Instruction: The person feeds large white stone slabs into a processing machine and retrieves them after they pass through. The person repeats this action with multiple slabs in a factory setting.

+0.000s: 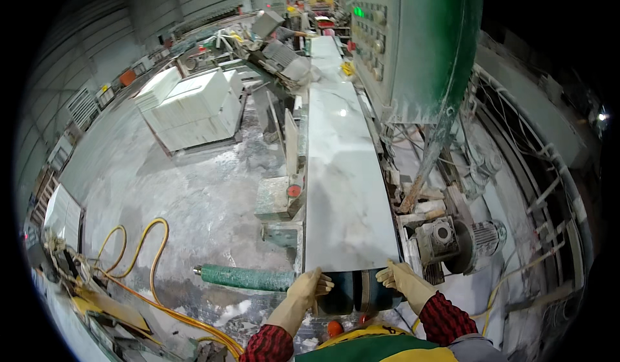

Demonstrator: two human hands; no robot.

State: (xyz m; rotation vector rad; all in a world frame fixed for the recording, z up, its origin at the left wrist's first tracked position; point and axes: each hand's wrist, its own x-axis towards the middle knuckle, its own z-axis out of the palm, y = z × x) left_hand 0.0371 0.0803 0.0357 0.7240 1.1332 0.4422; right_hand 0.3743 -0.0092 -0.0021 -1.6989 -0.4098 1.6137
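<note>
A long pale marbled stone slab (pixel 342 187) lies flat on a conveyor that runs away from me. My left hand (pixel 309 287), in a tan glove, rests its fingers against the slab's near left corner. On the near right corner my right hand (pixel 404 279), also gloved, presses with the fingers spread. Under the slab's near end sits a dark roller (pixel 354 292). A green roller (pixel 248 277) sticks out to the left of it. Both sleeves are red and black checked.
A green machine with a control panel (pixel 374 39) stands along the conveyor's right side, with a grey motor (pixel 481 239) and pipes below it. Stacks of white slabs (pixel 194 107) stand at the left. Yellow hoses (pixel 139 252) curl over the dusty floor.
</note>
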